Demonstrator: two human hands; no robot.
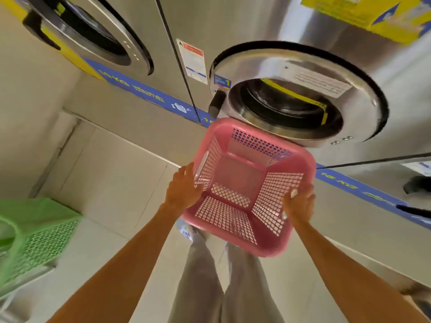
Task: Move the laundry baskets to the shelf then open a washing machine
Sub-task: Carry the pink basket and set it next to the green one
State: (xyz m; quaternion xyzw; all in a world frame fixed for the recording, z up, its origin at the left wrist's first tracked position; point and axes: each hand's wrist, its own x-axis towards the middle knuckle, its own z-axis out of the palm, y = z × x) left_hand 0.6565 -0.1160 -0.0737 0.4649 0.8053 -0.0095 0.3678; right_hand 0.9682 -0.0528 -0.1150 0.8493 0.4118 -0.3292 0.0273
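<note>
A self-service laundrette, by every sign. Across the top of the frame, big stainless-steel front-loading washing machines (233, 31) side by side — one round door (300, 94) at upper right, another door (93, 31) at upper left. Along their base, a blue strip (144, 94) with yellow capacity marks, "10 KG" at left and "15 KG" at right. A warning label (192, 60) between the doors, a yellow poster (363, 15) at top right. Pale tiled floor (112, 173) below — with plastic laundry baskets, pink basket (240, 180) at centre, green basket (35, 236) at lower left.
</note>
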